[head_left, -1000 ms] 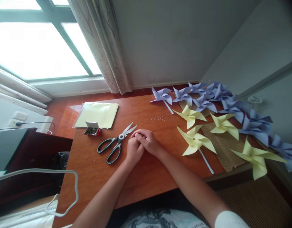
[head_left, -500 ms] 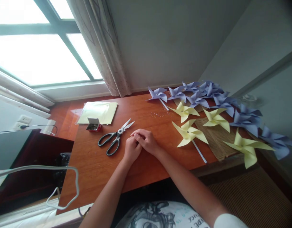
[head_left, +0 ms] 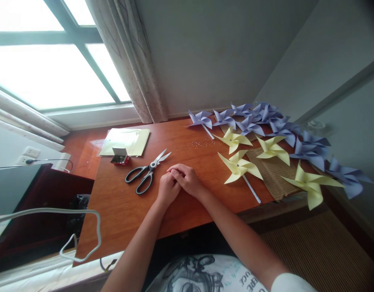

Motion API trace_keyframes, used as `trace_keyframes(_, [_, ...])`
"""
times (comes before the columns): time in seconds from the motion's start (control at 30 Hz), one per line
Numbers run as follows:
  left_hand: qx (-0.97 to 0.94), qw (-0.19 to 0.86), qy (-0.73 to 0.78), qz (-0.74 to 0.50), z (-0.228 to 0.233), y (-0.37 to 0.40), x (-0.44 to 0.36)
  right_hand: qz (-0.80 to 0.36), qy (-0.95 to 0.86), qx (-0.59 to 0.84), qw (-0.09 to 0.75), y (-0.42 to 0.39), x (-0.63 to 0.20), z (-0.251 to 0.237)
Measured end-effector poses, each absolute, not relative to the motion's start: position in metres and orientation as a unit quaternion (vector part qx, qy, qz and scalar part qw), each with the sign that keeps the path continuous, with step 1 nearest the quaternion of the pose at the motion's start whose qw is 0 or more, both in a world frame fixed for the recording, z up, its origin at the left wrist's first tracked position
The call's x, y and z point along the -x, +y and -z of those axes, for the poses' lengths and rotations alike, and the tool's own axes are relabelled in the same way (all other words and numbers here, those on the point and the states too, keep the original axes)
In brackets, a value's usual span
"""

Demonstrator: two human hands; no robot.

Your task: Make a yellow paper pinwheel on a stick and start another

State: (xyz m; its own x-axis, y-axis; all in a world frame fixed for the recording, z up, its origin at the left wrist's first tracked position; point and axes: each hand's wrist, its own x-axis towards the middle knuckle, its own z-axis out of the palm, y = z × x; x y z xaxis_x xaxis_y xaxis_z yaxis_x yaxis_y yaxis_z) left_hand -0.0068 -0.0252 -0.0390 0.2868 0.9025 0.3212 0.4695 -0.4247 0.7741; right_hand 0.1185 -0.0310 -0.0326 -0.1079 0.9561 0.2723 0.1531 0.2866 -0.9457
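My left hand and my right hand lie folded together on the wooden table, the right fingers closed over the left. No object shows in either hand. Just left of them lie scissors with black handles, blades spread. Beyond the scissors, a small red box stands with its flap up and tiny pieces inside. It sits before a stack of pale yellow paper. To the right of my hands is a yellow paper pinwheel on a white stick.
More yellow pinwheels and several purple pinwheels cover the table's right side, partly on corrugated cardboard. Small specks are scattered at the back. A white cable loops at the left corner. Curtain and wall stand behind.
The view has shifted slightly, so the table items appear a little higher and the pinwheels a little further left. My hands stay folded in the same place.
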Motion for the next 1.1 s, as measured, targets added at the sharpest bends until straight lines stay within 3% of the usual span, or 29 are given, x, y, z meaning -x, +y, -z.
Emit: trace_keyframes(1.1, [-0.767, 0.275, 0.452, -0.364, 0.0451, -0.0233, 0.0084, -0.385, -0.627, 0.446, 0.509, -0.0311, -0.1182, 0.0326])
